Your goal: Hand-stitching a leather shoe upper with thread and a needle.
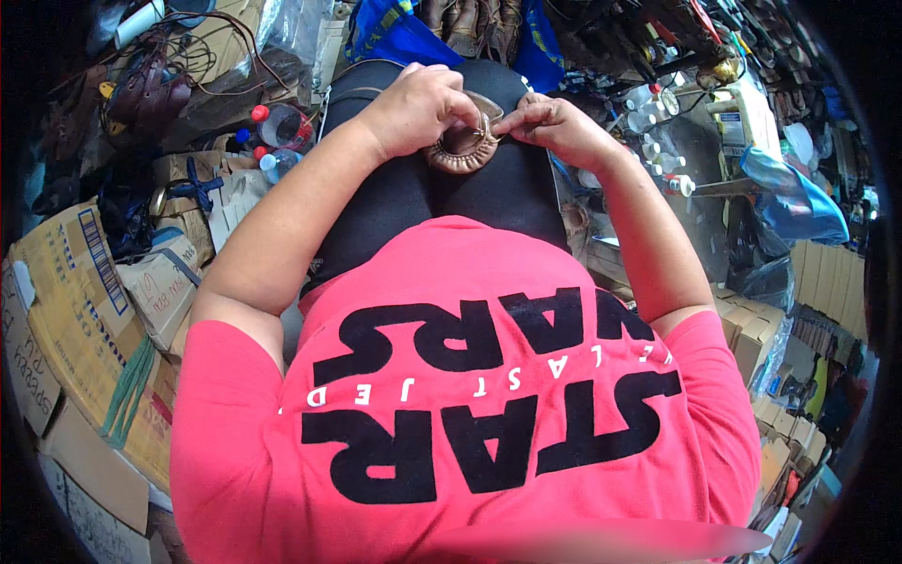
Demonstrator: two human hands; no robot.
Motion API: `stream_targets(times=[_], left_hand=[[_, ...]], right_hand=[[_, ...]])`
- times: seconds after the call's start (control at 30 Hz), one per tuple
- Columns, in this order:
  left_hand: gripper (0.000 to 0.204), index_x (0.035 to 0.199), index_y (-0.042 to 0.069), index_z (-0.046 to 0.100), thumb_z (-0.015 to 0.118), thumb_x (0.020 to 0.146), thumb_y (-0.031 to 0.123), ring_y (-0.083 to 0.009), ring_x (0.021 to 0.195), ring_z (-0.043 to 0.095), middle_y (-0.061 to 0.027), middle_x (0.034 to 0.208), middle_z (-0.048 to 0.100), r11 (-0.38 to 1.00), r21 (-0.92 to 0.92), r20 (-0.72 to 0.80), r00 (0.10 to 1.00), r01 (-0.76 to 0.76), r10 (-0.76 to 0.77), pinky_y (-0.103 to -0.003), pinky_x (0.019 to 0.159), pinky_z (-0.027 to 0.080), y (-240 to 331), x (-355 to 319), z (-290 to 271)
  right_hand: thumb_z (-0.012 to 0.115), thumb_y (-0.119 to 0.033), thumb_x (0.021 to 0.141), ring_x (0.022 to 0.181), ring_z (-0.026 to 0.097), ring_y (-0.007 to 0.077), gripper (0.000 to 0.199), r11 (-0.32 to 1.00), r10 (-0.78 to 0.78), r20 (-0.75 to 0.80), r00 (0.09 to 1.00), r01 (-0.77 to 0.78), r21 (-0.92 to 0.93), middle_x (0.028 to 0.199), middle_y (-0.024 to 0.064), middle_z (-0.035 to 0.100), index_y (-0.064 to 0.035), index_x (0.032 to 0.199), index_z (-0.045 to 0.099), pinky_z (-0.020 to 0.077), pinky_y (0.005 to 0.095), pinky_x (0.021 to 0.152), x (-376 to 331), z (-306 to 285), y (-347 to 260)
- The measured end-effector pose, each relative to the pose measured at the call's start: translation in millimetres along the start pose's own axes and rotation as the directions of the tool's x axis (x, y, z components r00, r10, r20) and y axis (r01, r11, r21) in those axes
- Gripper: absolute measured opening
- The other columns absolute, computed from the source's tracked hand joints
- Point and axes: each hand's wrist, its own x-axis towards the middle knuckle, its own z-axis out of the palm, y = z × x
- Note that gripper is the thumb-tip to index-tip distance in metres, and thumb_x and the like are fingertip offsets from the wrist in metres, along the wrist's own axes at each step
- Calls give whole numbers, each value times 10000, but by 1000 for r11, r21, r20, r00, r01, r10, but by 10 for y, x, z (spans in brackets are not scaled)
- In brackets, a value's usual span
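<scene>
A brown leather shoe (pixel 462 163) with a puckered, stitched toe seam rests on my lap, toe toward me. My left hand (pixel 425 105) is closed over its left side, with fingertips bent in at the opening. From the other side, my right hand (pixel 556 126) pinches at the shoe's right edge, close to the seam. Pale thread-like strands show between the two hands. Whether the right fingertips also hold a thread or needle is too small to tell. Part of the shoe is hidden behind my left fingers.
Beyond my knees, several brown shoes (pixel 460 26) lie by a blue plastic sheet (pixel 381 33). Bottles (pixel 282 126) stand at left, and more small bottles (pixel 648 117) at right. Cardboard boxes (pixel 80 282) fill the left side. A blue bag (pixel 799 202) hangs at right.
</scene>
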Motion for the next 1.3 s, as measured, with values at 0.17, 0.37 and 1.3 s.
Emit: stream_targets(times=[0.17,0.37,1.3], left_hand=[[111,800,181,687,667,717,109,-222,808,542,-8,763,534,977,198,32,997,-78,73,-355,725,389,151,3,-79],[271,981,197,722,697,732,94,-221,872,570,-34,829,580,984,48,36,985,170,-172,-360,798,429,124,-257,-69],[211,899,172,738,709,720,63,-225,767,542,-44,740,568,972,-148,99,980,183,-170,-332,708,449,-42,-56,18]], right_hand=[[615,-2,822,817,491,129,279,997,-15,-42,999,12,-82,801,-4,519,-138,1042,720,417,245,799,-58,38,-60],[598,43,812,769,487,97,316,991,2,-149,989,-22,-133,786,-15,495,-122,1056,714,423,213,744,-191,120,-104],[624,9,828,822,486,106,276,998,50,-56,997,-48,34,795,-12,501,-97,1070,704,413,225,789,-103,73,-10]])
